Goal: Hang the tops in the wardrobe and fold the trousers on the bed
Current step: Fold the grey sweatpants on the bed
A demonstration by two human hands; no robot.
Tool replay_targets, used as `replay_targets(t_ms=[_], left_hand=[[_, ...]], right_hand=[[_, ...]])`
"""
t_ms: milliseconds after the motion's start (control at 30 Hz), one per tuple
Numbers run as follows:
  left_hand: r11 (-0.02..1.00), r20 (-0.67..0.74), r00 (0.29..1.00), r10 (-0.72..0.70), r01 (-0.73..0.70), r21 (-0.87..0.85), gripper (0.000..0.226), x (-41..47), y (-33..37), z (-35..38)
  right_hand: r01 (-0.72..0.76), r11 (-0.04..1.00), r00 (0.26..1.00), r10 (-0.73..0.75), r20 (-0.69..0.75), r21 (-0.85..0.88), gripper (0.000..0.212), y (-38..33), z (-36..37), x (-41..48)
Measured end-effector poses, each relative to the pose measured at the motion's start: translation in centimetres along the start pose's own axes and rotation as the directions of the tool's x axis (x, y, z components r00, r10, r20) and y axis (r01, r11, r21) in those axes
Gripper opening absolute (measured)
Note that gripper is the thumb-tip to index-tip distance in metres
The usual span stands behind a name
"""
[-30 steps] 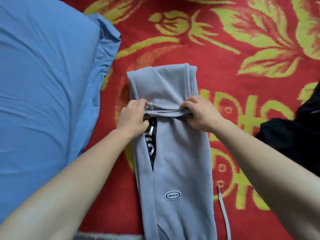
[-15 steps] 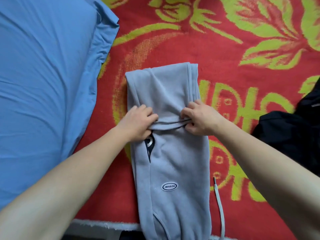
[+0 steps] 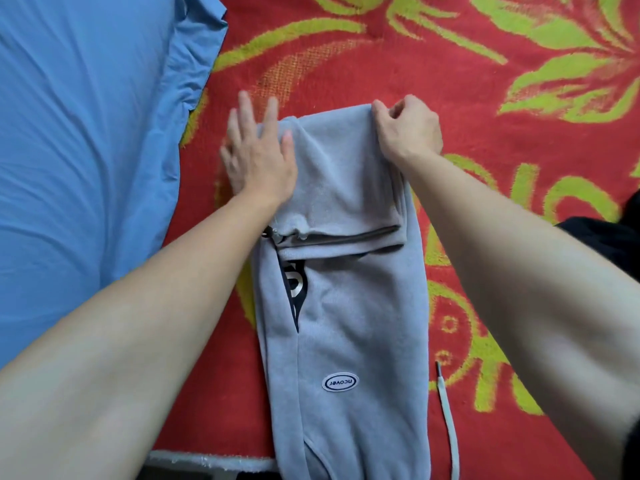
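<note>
Grey fleece trousers: prob. soft, limp, light; best held at fold corners. Left hand flat, pressing; right hand pinches far corner.

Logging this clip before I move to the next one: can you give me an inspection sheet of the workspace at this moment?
Surface: red blanket with a yellow-green flower pattern.
Job's things: grey trousers lie lengthwise, far end folded back over the middle; drawstring trails on the blanket to their right.
Clutter: black garment at the right edge, mostly out of frame.
Hands: left hand flat across the fold's far left corner; right hand pinches its far right corner.
Cables: nothing seen.
Surroundings: blue sheet on the left.
</note>
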State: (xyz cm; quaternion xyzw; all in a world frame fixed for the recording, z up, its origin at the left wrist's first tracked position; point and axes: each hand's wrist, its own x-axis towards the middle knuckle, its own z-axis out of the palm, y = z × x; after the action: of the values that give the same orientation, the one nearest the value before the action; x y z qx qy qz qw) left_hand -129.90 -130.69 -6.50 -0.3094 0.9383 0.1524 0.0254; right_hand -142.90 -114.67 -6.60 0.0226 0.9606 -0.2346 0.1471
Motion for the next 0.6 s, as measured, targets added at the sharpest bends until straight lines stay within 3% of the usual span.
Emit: replay_targets(t_ms=[67, 133, 200, 333, 367, 433, 500, 533, 600], left_hand=[[0.978, 0.079, 0.986, 0.149, -0.159, 0.132, 0.053, 0.1, -0.5, 0.9], [0.962, 0.159, 0.972, 0.174, -0.202, 0.181, 0.054, -0.1, -1.5, 1.9], [0.967, 0.227, 0.959, 0.17, -0.207, 0.15, 0.055, -0.2, -2.4, 2.7], [0.96, 0.216, 0.948, 0.233, -0.26, 0.105, 0.058, 0.6, -2.8, 2.4], [0.952, 0.18, 0.949, 0.26, -0.283, 0.117, 0.061, 0.6, -3.0, 2.3], [0.928, 0.141, 0.941, 0.307, -0.329, 0.175, 0.067, 0.6, -3.3, 2.4], [0.922, 0.261, 0.928, 0.265, -0.324, 0.213, 0.071, 1.0, -3.4, 2.9], [0.927, 0.344, 0.912, 0.223, -0.307, 0.214, 0.074, 1.4, -3.3, 3.1], [0.936, 0.434, 0.883, 0.177, -0.287, 0.201, 0.077, 2.5, -3.2, 2.9]], right_hand=[[0.158, 0.974, 0.982, -0.173, -0.08, -0.161, 0.038, 0.6, 0.0, 0.7], [0.184, 0.949, 0.965, -0.223, -0.134, -0.256, 0.038, 2.0, 0.1, 1.1], [0.099, 0.958, 0.984, -0.134, -0.116, -0.267, 0.039, 2.9, 0.7, 0.7], [-0.059, 0.995, 0.991, 0.048, -0.124, -0.08, 0.043, 2.0, 2.2, 0.4], [-0.01, 0.998, 0.982, -0.003, -0.187, -0.067, 0.045, 1.8, 2.3, 0.1], [0.227, 0.956, 0.932, -0.269, -0.244, -0.186, 0.056, 2.3, 2.2, -0.6], [0.459, 0.818, 0.877, -0.48, 0.03, -0.346, 0.066, 4.0, 2.7, -1.0], [0.486, 0.797, 0.873, -0.456, 0.171, -0.359, 0.068, 4.6, 3.0, -0.9], [0.427, 0.834, 0.899, -0.352, 0.26, -0.35, 0.069, 4.8, 3.3, -0.1]])
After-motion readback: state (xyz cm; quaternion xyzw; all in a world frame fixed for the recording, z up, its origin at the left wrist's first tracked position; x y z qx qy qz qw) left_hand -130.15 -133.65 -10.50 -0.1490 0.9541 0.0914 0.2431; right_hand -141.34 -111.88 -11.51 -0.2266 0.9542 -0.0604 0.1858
